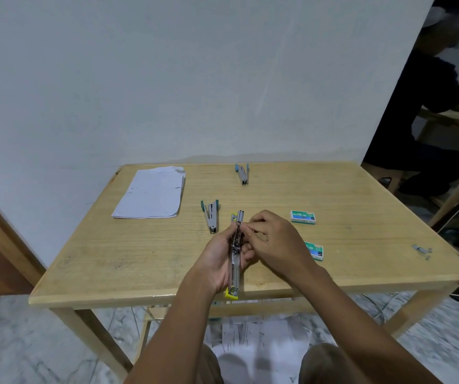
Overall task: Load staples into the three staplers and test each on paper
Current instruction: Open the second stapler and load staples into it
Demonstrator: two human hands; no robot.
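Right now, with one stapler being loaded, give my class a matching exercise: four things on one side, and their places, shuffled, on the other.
Things
1. yellow stapler
2. green stapler
3. blue stapler
4. paper stack

Places
A. far left corner of the table
B. gripped in the left hand
C. far edge of the table, near its middle
D. lying on the table just beyond the left hand

Pairs: 1-B, 2-D, 3-C, 4-A
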